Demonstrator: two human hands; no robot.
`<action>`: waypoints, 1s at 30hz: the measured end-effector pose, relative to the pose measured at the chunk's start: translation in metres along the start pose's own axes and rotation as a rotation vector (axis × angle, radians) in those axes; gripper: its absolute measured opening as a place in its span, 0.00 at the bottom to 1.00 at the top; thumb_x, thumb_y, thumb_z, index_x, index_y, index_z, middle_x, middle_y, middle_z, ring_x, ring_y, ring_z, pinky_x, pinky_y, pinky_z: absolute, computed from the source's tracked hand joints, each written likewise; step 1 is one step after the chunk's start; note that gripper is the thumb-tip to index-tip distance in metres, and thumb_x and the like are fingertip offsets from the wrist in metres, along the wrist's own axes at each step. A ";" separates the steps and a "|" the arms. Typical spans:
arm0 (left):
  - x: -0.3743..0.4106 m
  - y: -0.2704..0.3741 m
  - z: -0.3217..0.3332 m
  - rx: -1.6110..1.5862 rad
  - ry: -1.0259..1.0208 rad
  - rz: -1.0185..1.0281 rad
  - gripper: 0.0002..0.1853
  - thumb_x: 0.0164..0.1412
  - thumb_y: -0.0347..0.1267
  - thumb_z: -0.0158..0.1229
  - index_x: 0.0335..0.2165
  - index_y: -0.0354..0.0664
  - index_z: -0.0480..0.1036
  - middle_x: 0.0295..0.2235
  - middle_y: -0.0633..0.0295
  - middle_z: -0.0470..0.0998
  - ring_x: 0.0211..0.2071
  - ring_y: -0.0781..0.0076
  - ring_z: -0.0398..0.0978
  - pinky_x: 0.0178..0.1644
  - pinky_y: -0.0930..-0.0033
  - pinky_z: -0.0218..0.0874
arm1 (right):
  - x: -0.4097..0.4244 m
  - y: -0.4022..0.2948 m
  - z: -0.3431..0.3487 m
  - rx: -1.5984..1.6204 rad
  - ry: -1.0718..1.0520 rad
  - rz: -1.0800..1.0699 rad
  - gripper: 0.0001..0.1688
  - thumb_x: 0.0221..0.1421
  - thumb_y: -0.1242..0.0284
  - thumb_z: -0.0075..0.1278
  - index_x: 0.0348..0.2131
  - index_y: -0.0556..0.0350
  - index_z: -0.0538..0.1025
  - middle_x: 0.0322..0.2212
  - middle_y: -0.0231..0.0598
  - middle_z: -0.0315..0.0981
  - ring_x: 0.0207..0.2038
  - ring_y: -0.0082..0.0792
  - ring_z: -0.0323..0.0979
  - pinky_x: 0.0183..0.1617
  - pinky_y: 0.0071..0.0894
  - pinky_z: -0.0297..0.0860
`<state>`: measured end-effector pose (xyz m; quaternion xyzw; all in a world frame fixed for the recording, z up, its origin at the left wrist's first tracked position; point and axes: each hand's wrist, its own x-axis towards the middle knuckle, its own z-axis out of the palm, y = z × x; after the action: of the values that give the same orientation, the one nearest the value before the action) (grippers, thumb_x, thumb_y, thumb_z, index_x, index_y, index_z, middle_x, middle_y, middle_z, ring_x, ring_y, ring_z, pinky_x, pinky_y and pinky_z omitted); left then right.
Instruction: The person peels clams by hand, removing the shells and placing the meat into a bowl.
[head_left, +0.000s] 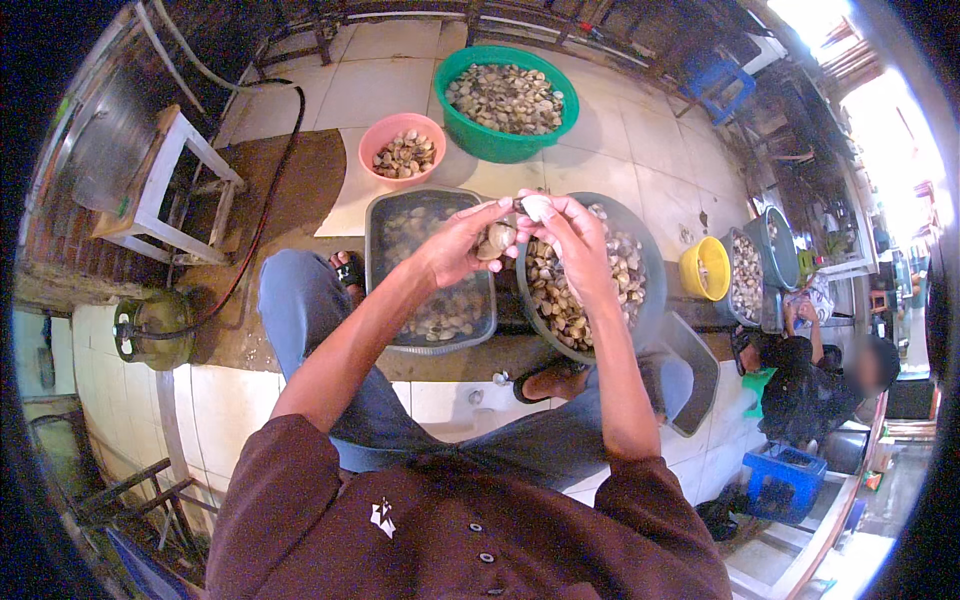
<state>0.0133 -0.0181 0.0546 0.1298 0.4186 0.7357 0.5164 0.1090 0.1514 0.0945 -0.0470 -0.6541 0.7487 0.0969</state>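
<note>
My left hand (466, 244) is closed around a few clams (496, 241), above the inner rim of a grey rectangular tub (431, 348) in which clams lie in water. Close beside it, my right hand (574, 238) grips a pale clam (535, 206) between thumb and fingers; a small dark thing shows at its left end, too small to name. Beneath the right hand stands a round grey basin (654, 277) full of clams. Farther off are a green basin (504, 147) heaped with clams and a pink bowl (402, 178) holding fewer clams.
A wooden stool (157, 180) and a gas cylinder (159, 330) with a hose stand at the left. An empty grey tub (694, 375) leans by my right knee. Farther right are a yellow bucket (703, 268), more tubs and a seated person (806, 382). Loose shells lie on the tiles.
</note>
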 end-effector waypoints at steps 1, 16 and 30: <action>0.000 0.000 0.002 0.023 0.050 0.003 0.22 0.69 0.55 0.47 0.47 0.53 0.72 0.36 0.71 0.78 0.33 0.80 0.76 0.28 0.74 0.63 | -0.001 0.002 0.000 -0.011 -0.006 -0.030 0.17 0.68 0.72 0.46 0.48 0.68 0.74 0.41 0.41 0.77 0.39 0.26 0.76 0.48 0.30 0.74; 0.004 -0.001 -0.010 -0.150 0.257 0.099 0.14 0.65 0.40 0.60 0.45 0.50 0.69 0.38 0.68 0.76 0.36 0.75 0.76 0.37 0.72 0.73 | -0.009 -0.001 0.014 -0.513 -0.038 -0.153 0.15 0.64 0.76 0.51 0.48 0.66 0.75 0.44 0.39 0.78 0.43 0.23 0.76 0.50 0.28 0.72; 0.003 0.000 -0.008 -0.271 0.322 0.251 0.19 0.59 0.24 0.64 0.45 0.47 0.65 0.39 0.62 0.78 0.41 0.69 0.78 0.44 0.62 0.78 | -0.011 0.002 0.013 -0.447 0.063 -0.004 0.11 0.64 0.74 0.51 0.42 0.66 0.77 0.34 0.36 0.80 0.34 0.21 0.77 0.40 0.24 0.73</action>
<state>0.0068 -0.0196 0.0493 -0.0086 0.3736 0.8547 0.3604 0.1166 0.1366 0.0932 -0.0896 -0.8005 0.5831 0.1060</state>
